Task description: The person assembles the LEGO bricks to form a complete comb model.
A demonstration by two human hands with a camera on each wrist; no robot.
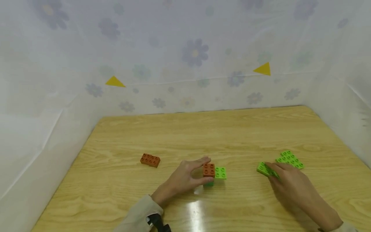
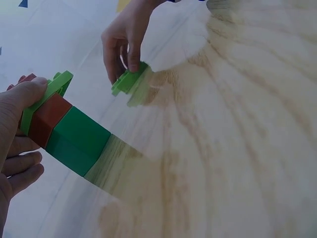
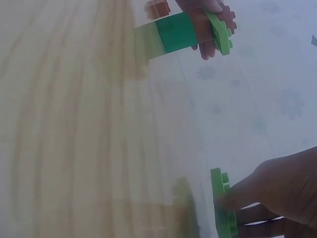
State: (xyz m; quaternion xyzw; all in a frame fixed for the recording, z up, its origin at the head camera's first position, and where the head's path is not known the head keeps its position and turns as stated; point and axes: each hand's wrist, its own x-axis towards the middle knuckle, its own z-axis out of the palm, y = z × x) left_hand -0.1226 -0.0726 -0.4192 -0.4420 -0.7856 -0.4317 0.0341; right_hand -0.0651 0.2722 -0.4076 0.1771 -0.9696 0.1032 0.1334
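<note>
My left hand point(image 1: 185, 177) holds a stack of toy building bricks from the side, thumb and fingers around its upper part. At the stack's bottom is a dark green block point(image 2: 79, 141), with a brown brick point(image 2: 49, 116) above it. A light green plate point(image 1: 220, 173) comes over that and juts out to the right, topped by another brown brick point(image 1: 209, 169). Farther right, my right hand point(image 1: 295, 183) pinches a studded light green plate point(image 3: 221, 198), partly hidden by the fingers. Just behind those fingers, a second light green plate point(image 1: 291, 159) lies on the table.
A loose brown brick point(image 1: 150, 160) lies on the wooden table point(image 1: 185, 135), to the left of and beyond my left hand. White flower-patterned sheeting point(image 1: 174, 48) surrounds the back and sides, with two yellow triangles on the rear part.
</note>
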